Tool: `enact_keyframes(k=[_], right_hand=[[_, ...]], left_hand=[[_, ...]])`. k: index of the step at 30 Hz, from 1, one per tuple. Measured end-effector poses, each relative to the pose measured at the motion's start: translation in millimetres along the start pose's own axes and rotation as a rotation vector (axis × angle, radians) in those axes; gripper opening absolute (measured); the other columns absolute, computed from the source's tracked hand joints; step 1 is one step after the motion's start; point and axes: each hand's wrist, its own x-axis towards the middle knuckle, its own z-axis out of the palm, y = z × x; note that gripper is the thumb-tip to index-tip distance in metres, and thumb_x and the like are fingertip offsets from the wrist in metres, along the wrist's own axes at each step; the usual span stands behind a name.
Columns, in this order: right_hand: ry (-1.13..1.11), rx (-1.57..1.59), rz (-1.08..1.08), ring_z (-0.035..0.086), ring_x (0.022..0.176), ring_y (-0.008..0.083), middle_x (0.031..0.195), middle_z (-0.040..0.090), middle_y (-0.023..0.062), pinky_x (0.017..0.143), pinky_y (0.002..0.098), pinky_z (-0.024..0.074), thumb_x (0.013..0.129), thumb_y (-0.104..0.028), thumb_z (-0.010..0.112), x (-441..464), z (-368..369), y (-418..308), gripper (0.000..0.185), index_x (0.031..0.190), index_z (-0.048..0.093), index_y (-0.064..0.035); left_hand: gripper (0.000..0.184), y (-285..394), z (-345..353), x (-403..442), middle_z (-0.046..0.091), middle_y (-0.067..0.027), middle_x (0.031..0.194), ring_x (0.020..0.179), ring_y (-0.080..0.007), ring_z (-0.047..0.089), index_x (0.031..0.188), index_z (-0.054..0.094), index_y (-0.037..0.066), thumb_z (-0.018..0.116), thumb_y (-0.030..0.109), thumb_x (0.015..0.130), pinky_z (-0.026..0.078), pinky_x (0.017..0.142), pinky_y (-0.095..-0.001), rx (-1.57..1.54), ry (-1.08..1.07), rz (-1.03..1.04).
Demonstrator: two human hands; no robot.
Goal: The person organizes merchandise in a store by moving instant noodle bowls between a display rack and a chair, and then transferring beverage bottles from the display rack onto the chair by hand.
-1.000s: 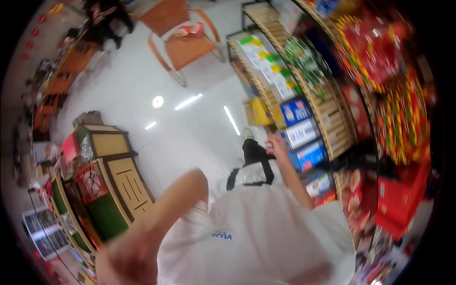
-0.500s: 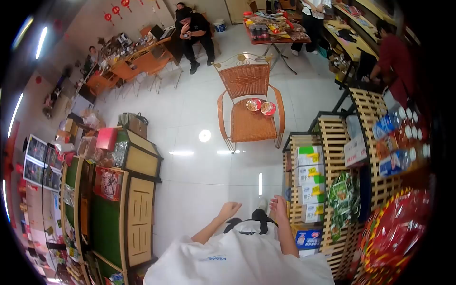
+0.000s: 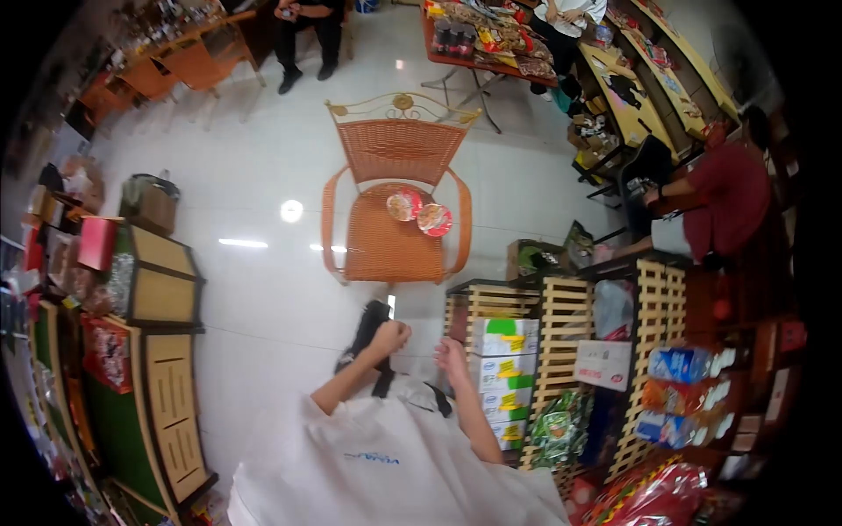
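My left hand (image 3: 391, 337) hangs in front of my body with its fingers curled in, and I see nothing in it. Across from it, my right hand (image 3: 452, 355) is also curled, apart from the white boxes at its right. Neither hand touches anything. Ahead of both stands an orange wicker chair (image 3: 373, 245) with a metal-trimmed back. Two round red-and-white tubs, a left one (image 3: 404, 205) and a right one (image 3: 434, 219), sit side by side on its seat, with brownish contents showing.
At right, slatted shelves (image 3: 566, 298) hold stacked white boxes (image 3: 504, 368), green packets (image 3: 561, 428) and bottles (image 3: 671, 394). A wooden cabinet (image 3: 167, 412) stands at left. Farther off is a table (image 3: 438, 58) with packaged food. Other people are at the far side and right.
I have stepped forward, so the chair and tubs are nearer and farther left in view. My right hand's fingers have curled from a looser pose. The person at right has shifted lower in view.
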Motion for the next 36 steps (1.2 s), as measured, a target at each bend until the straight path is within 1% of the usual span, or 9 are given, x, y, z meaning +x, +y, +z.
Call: enact_keyframes(k=[2, 4, 7, 9, 12, 16, 21, 30, 36], right_hand=[[0.032, -0.080, -0.079, 0.056, 0.057, 0.0158, 0.075, 0.059, 0.0062, 0.049, 0.0268, 0.0455, 0.084, -0.027, 0.053, 44, 7, -1, 0.021, 0.095, 0.054, -0.0089], [0.086, -0.208, 0.108, 0.054, 0.049, 0.0137, 0.072, 0.058, 0.0070, 0.041, 0.0260, 0.0432, 0.088, -0.027, 0.050, 85, 18, -16, 0.020, 0.093, 0.053, -0.0082], [0.062, -0.183, 0.186, 0.056, 0.054, 0.0142, 0.076, 0.059, 0.0075, 0.045, 0.0265, 0.0467, 0.089, -0.028, 0.049, 115, 54, -53, 0.022, 0.095, 0.054, -0.0079], [-0.028, -0.350, 0.173, 0.058, 0.059, 0.0150, 0.078, 0.060, 0.0079, 0.049, 0.0273, 0.0492, 0.089, -0.029, 0.049, 156, 78, -73, 0.023, 0.097, 0.054, -0.0082], [-0.063, -0.537, 0.218, 0.060, 0.062, 0.0168, 0.083, 0.060, 0.0090, 0.052, 0.0281, 0.0508, 0.089, -0.030, 0.049, 229, 108, -96, 0.024, 0.099, 0.053, -0.0082], [-0.100, -0.228, 0.188, 0.061, 0.084, 0.0255, 0.096, 0.059, 0.0113, 0.070, 0.0374, 0.0512, 0.087, -0.039, 0.052, 336, 152, -107, 0.042, 0.112, 0.048, -0.0054], [-0.100, 0.134, 0.350, 0.050, 0.108, 0.0327, 0.125, 0.041, 0.0161, 0.092, 0.0467, 0.0426, 0.085, -0.042, 0.055, 411, 215, -122, 0.057, 0.126, 0.037, -0.0061], [-0.033, 0.447, 0.308, 0.047, 0.111, 0.0332, 0.123, 0.041, 0.0108, 0.098, 0.0447, 0.0403, 0.082, -0.039, 0.062, 376, 224, -155, 0.060, 0.126, 0.038, -0.0058], [-0.160, 0.385, 0.052, 0.057, 0.102, 0.0214, 0.113, 0.057, 0.0097, 0.091, 0.0405, 0.0457, 0.092, -0.026, 0.051, 244, 226, -249, 0.027, 0.113, 0.048, -0.0090]], left_hand=[[0.038, 20, -28, 47, 0.059, -0.0110, 0.052, 0.045, -0.0208, 0.060, 0.064, 0.061, -0.002, 0.047, 0.025, 0.086, 0.052, 0.050, -0.0327, 0.103, -0.092, -0.006], [0.036, 37, -52, 94, 0.059, -0.0112, 0.052, 0.045, -0.0202, 0.061, 0.064, 0.061, -0.002, 0.046, 0.023, 0.086, 0.052, 0.051, -0.0335, 0.033, -0.125, -0.005], [0.031, 4, -73, 191, 0.061, -0.0176, 0.058, 0.056, -0.0309, 0.063, 0.067, 0.062, -0.003, 0.051, 0.020, 0.083, 0.053, 0.060, -0.0402, 0.136, -0.044, 0.139], [0.025, 2, -100, 239, 0.060, -0.0263, 0.075, 0.072, -0.0401, 0.062, 0.065, 0.059, -0.002, 0.054, 0.018, 0.080, 0.050, 0.065, -0.0471, 0.348, 0.061, 0.008], [0.036, -55, -117, 320, 0.061, -0.0249, 0.075, 0.073, -0.0432, 0.060, 0.076, 0.059, -0.001, 0.051, 0.032, 0.086, 0.048, 0.066, -0.0510, 0.249, 0.240, -0.137], [0.026, -101, -132, 395, 0.060, -0.0237, 0.086, 0.082, -0.0429, 0.058, 0.103, 0.052, 0.002, 0.049, 0.025, 0.090, 0.046, 0.072, -0.0487, -0.009, 0.401, -0.125], [0.049, -117, -122, 445, 0.045, -0.0268, 0.124, 0.117, -0.0392, 0.042, 0.130, 0.038, 0.001, 0.048, 0.026, 0.089, 0.034, 0.098, -0.0418, -0.036, 0.510, 0.033], [0.067, -44, -157, 364, 0.035, -0.0248, 0.134, 0.123, -0.0408, 0.035, 0.136, 0.029, -0.001, 0.057, 0.024, 0.081, 0.030, 0.103, -0.0429, 0.107, 0.352, 0.085], [0.066, 109, -219, 256, 0.032, -0.0160, 0.141, 0.128, -0.0421, 0.029, 0.136, 0.038, 0.011, 0.063, 0.024, 0.076, 0.028, 0.105, -0.0468, 0.382, 0.251, 0.440]])
